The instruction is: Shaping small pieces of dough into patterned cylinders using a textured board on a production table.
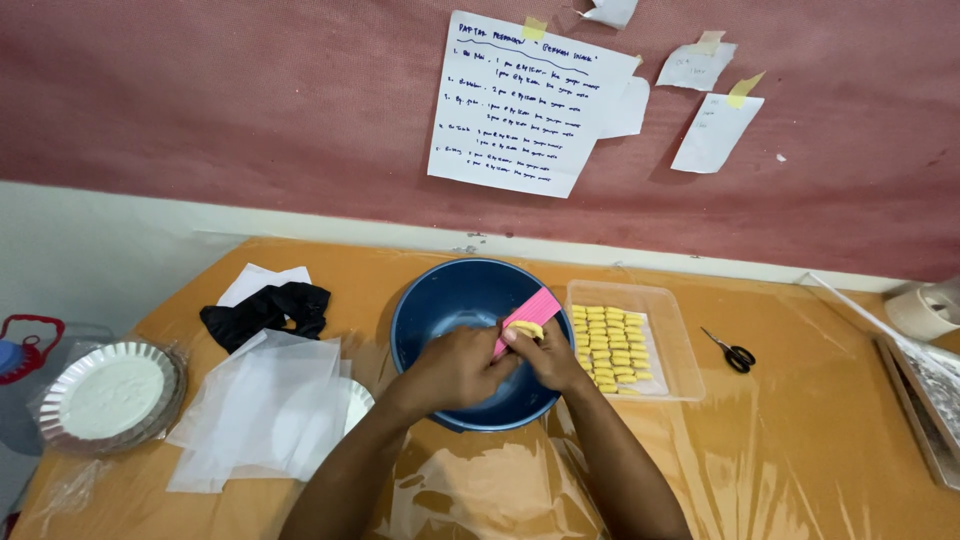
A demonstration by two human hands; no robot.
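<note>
Step in hand: we press a small yellow dough piece [527, 329] against a pink ridged board [530, 312], held over the blue bowl [440, 300].
Left hand [458, 368]: fingers closed around the lower end of the board, steadying it at a tilt above the bowl.
Right hand [552, 360]: thumb and fingers pinched together on the dough, which sits on the board's ridges near its upper half.
Doing it well: we judge that an even, light roll of the thumb along the ridges gives a clean pattern; too much force would likely smear the dough or tear it.
Board: we keep it firm and tilted, so the piece rolls off without sticking.
Tray [683, 350]: clear plastic, just right of the bowl, with shaped yellow pieces [606, 347] laid in neat rows; we think fresh ones belong in the free strip at the right, apart from their neighbours.
Bench [800, 440]: covered in orange sheet under clear film.
Nearby: scissors [733, 351] right of the tray; clear bags [260, 410], a black cloth [268, 308] and foil plates [110, 392] well to the left.
Risk: soft pieces may deform if squeezed on lifting.
</note>
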